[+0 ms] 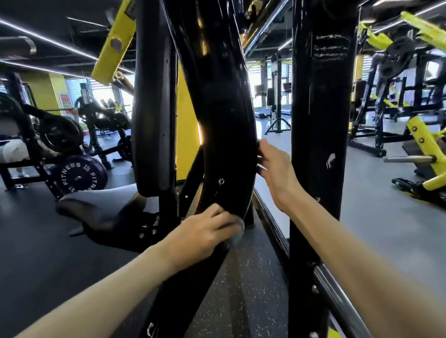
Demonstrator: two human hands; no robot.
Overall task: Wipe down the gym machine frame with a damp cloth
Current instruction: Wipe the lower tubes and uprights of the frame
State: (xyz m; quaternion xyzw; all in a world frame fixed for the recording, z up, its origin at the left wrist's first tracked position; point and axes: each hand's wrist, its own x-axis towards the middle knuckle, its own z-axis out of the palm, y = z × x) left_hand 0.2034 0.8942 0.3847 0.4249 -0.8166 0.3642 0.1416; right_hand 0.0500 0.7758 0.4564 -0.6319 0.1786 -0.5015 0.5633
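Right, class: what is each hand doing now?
Left hand: holds a grey cloth against the black frame.
Right hand: grips the frame's edge.

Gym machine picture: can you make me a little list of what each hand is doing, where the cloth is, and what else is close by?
Place: a gym with black and yellow machines
Left hand: presses the cloth against the black frame beam, low down
Right hand: holds the beam's right edge, higher up
Cloth: grey, mostly hidden under the hand
Nearby: padded seat to the left, purple weight plate behind it
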